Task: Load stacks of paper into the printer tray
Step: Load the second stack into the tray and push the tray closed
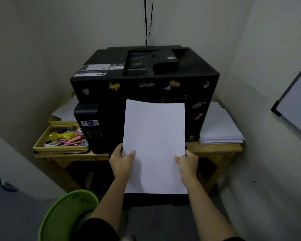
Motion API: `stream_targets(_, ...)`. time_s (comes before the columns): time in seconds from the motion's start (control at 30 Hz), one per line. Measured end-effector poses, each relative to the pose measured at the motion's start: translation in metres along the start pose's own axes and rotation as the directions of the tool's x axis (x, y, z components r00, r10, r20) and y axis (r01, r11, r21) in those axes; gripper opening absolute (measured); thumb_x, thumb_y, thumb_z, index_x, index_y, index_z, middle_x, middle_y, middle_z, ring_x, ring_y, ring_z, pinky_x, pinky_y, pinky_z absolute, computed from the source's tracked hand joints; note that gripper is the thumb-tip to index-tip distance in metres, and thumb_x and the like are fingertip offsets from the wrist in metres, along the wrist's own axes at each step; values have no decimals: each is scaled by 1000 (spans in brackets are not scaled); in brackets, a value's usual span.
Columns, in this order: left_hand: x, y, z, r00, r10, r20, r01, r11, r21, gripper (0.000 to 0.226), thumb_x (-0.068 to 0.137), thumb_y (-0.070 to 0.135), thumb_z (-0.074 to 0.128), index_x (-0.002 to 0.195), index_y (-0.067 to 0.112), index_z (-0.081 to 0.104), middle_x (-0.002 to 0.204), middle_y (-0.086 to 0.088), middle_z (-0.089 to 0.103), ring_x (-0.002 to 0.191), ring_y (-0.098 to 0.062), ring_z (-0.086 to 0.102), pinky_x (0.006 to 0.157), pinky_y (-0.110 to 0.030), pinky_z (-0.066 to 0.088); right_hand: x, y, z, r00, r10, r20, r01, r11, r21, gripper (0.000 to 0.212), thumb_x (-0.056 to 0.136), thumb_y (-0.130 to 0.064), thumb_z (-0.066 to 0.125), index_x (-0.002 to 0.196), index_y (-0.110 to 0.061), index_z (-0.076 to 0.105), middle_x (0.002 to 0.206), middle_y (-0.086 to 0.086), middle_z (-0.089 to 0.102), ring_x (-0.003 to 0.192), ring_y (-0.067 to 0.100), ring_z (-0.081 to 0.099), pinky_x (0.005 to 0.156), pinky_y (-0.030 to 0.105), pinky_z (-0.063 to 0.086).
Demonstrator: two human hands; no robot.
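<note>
Wooden table (215, 150): one printer (144, 80), two hands gripping paper (155, 145).

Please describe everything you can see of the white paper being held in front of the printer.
The paper is plain, blank and white, its thickness not visible. It is held roughly flat, long side running away from the person, its far edge curved slightly against the front of the black printer. The left hand and right hand grip its long side edges near the middle, thumbs on top. A dark tray shows under its near edge.
</note>
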State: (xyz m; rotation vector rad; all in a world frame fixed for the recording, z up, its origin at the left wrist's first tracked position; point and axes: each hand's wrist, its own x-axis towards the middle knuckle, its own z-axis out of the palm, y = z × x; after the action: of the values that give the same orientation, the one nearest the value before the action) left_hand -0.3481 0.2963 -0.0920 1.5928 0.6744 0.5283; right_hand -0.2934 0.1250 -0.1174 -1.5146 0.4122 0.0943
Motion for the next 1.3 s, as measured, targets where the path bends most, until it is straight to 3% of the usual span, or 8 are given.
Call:
stream_targets(0.3,10,-60,-6,923,-382,-49,381,889,255,37,91,0,55,127,-1,58,118,-22,65,99,-35,63,89,-39,54,14,43,5,946,321,-40,-323,932,-163,28,89,3,40,63,-4,44,80,13,61,76,26,65,44,22,34)
stream_targets(0.4,13,-57,-3,919,-393,-16,338,768,543,30,96,11,52,119,-6,61,118,-21,65,88,-27,60,81,-30,50,17,50,7,927,370,-55,-374,907,-195,25,91,1,39,67,-5,43,93,17,62,94,31,69,46,24,36)
stream_targets(0.6,25,-62,-1,881,-467,73,220,542,811,45,96,37,51,112,-3,63,103,-12,66,109,-29,63,86,-32,52,23,51,9,936,349,-51,-349,893,-283,31,88,5,40,59,-6,41,77,12,59,56,16,55,37,19,31)
stream_targets(0.73,34,-74,4,885,-466,-2,373,706,602,29,91,21,63,68,6,55,66,-6,52,65,-21,52,69,-32,47,30,48,12,938,343,-54,-341,882,-324,33,87,6,40,57,-6,40,71,12,56,53,17,50,41,21,28)
stream_targets(0.9,41,-75,3,853,-522,-14,494,798,345,33,88,8,64,119,-4,63,116,-23,65,88,-31,59,74,-33,47,38,42,17,920,389,-45,-380,862,-335,27,89,3,42,63,-3,44,65,9,54,50,16,42,44,23,29)
stream_targets(1.03,53,-75,5,864,-503,17,463,807,366,36,87,8,65,122,-2,62,115,-20,64,81,-25,56,74,-30,47,44,35,22,907,420,-12,-400,855,-331,11,91,3,41,92,6,52,73,7,54,57,14,46,48,24,33)
stream_targets(1.2,66,-73,11,867,-494,61,443,822,358,39,86,6,67,123,-4,59,117,-22,63,86,-29,57,80,-35,51,56,32,29,950,310,-46,-305,881,-361,32,89,8,46,60,-5,41,66,5,49,51,10,45,42,22,31)
stream_targets(1.3,75,-67,17,877,-472,87,407,827,387,39,86,7,67,123,-4,57,118,-23,63,90,-31,58,82,-35,50,60,31,35,971,237,-44,-235,891,-389,13,87,10,50,87,7,63,89,17,64,66,19,56,51,22,41)
